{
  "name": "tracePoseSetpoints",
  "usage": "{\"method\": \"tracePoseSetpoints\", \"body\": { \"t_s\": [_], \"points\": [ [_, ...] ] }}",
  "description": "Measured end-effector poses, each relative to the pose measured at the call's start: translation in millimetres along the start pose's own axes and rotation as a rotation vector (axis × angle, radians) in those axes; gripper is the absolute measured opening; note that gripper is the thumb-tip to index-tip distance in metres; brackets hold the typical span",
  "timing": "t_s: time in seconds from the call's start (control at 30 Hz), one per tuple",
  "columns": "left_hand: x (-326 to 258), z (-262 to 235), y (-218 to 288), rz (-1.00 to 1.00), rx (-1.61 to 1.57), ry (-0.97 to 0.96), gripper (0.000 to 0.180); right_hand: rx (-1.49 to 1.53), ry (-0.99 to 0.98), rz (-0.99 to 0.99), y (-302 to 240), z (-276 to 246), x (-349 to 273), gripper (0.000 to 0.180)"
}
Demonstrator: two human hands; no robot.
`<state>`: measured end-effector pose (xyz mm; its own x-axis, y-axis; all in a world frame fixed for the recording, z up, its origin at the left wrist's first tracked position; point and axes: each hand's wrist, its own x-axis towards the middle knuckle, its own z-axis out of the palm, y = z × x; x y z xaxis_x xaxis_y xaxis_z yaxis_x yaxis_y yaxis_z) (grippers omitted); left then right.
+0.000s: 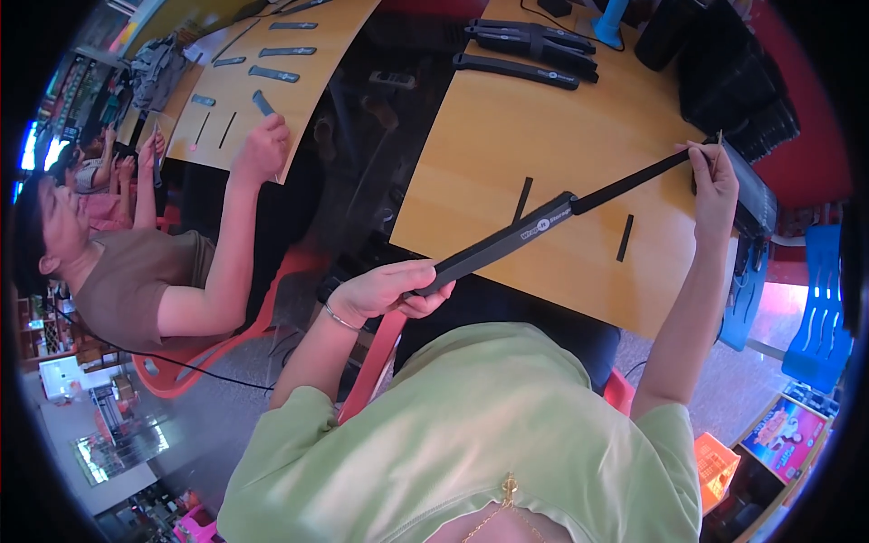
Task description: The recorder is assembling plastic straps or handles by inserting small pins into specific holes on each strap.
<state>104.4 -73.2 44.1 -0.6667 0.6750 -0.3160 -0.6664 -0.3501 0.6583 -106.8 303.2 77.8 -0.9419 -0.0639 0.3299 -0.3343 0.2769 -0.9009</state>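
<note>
A black strap [502,242] with pale printing on its wide part stretches slantwise in front of me, over the near part of the wooden table [484,127]. My left hand [391,288] is closed around its lower end, thumb on top. At the upper right, my right hand [712,172] pinches the far end of its narrow black tail [629,181] between thumb and fingers. Beneath the strap two short black strips lie on the table, one strip [522,201] partly behind it and another strip [625,237] to its right.
Several black straps [529,45] lie stacked at the table's far end, near a blue stand [611,25]. Black bags [738,77] stand along the right. At a second table on the left, a seated co-worker [163,281] handles a similar strap. A blue chair [819,308] stands far right.
</note>
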Motion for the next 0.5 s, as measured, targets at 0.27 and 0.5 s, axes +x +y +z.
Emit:
{"method": "tracePoseSetpoints", "body": {
  "t_s": [0.27,0.5],
  "points": [
    [-37,-7,-5,0.022,-0.016,0.143,0.032,-0.068,0.261,-0.130,-4,-37,12,0.012],
    [2,-7,-24,0.263,-0.177,0.119,0.035,-0.580,0.141,-0.326,12,-7,-8,0.014]
  ]
}}
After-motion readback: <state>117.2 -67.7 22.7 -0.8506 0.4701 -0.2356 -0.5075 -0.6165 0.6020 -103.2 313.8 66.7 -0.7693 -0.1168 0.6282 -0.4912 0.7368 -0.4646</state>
